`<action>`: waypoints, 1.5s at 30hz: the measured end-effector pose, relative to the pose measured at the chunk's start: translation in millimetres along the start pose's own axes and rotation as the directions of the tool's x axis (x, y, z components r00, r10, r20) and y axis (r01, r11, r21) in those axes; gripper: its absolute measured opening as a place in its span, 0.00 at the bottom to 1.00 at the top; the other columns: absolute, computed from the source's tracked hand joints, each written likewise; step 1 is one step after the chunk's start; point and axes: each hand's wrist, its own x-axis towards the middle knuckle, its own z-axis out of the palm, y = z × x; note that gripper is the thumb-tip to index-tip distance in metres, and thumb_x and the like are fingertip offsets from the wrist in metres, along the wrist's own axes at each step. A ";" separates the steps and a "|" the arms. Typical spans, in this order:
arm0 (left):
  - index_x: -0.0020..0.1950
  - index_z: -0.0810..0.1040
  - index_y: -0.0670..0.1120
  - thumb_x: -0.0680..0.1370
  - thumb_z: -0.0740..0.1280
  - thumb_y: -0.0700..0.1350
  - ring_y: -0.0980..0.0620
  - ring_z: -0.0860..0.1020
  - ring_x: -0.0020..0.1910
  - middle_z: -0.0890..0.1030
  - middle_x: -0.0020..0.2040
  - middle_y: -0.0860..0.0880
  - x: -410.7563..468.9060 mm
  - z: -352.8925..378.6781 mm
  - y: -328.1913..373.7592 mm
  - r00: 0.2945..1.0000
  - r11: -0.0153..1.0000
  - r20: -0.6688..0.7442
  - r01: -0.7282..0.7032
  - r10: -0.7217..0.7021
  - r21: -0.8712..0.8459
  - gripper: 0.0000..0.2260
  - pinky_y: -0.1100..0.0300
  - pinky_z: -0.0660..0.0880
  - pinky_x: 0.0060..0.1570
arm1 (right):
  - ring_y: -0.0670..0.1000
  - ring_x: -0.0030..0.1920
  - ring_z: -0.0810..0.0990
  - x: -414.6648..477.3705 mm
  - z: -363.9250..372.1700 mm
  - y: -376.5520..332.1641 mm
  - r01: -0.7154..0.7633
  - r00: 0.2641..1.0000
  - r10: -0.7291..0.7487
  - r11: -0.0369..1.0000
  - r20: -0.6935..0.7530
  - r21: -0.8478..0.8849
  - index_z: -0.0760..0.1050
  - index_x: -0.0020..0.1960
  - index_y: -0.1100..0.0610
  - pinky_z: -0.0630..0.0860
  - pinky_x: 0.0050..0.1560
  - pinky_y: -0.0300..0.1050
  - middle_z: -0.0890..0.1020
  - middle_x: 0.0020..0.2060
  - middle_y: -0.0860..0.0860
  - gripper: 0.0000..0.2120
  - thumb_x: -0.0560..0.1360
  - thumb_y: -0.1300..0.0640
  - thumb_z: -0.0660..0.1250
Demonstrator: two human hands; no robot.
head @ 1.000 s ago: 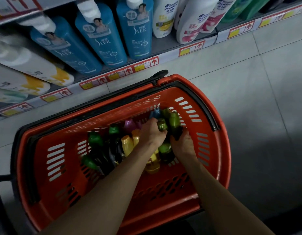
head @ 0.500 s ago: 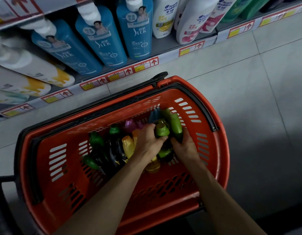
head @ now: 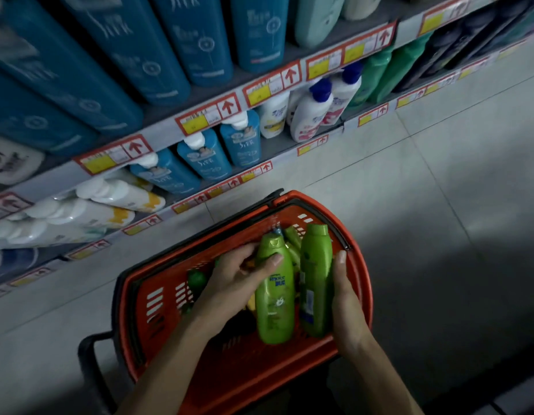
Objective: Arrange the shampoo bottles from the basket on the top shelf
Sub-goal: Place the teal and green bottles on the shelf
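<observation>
The left hand [head: 235,283] grasps a light green plastic shampoo bottle with a printed label [head: 274,298], with the thumb across its upper part. The right hand [head: 346,307] grips a second green plastic bottle [head: 315,280] from the side. Both bottles are held just beside each other above the red plastic basket [head: 158,298], where other small bottles [head: 197,278] lie.

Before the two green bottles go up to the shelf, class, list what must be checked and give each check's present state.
1. Left hand grips the left green bottle: ok.
2. Right hand grips the right green bottle: ok.
3. Both bottles held above the basket: ok.
4. Labels face the same way: not ok, one shows its front, the other its back.
5. Free space on the top shelf: cannot tell, out of view.
</observation>
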 end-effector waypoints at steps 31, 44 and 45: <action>0.50 0.85 0.55 0.71 0.72 0.60 0.52 0.85 0.43 0.86 0.42 0.51 -198.2 -46.4 335.6 0.920 0.937 -0.181 -0.343 0.348 0.060 0.12 0.61 0.82 0.39 | 0.63 0.50 0.84 -243.5 126.1 -268.0 0.389 0.915 -0.399 0.912 0.063 0.134 0.80 0.58 0.54 0.81 0.51 0.61 0.84 0.53 0.61 0.14 0.74 0.52 0.73; 0.50 0.85 0.49 0.75 0.71 0.61 0.52 0.85 0.46 0.86 0.44 0.51 -289.0 -62.7 420.6 0.814 0.835 -0.189 -0.526 0.549 0.160 0.16 0.56 0.80 0.44 | 0.54 0.48 0.85 -334.4 183.8 -342.4 0.600 0.784 -0.596 0.799 0.174 0.035 0.79 0.59 0.57 0.81 0.42 0.42 0.86 0.50 0.58 0.14 0.75 0.53 0.68; 0.51 0.84 0.49 0.75 0.70 0.61 0.50 0.85 0.48 0.86 0.45 0.50 -295.5 -64.3 425.0 0.803 0.825 -0.193 -0.538 0.564 0.172 0.16 0.52 0.81 0.48 | 0.54 0.48 0.85 -339.7 187.6 -346.6 0.609 0.775 -0.605 0.792 0.183 0.039 0.78 0.59 0.58 0.81 0.42 0.42 0.86 0.50 0.58 0.14 0.75 0.53 0.67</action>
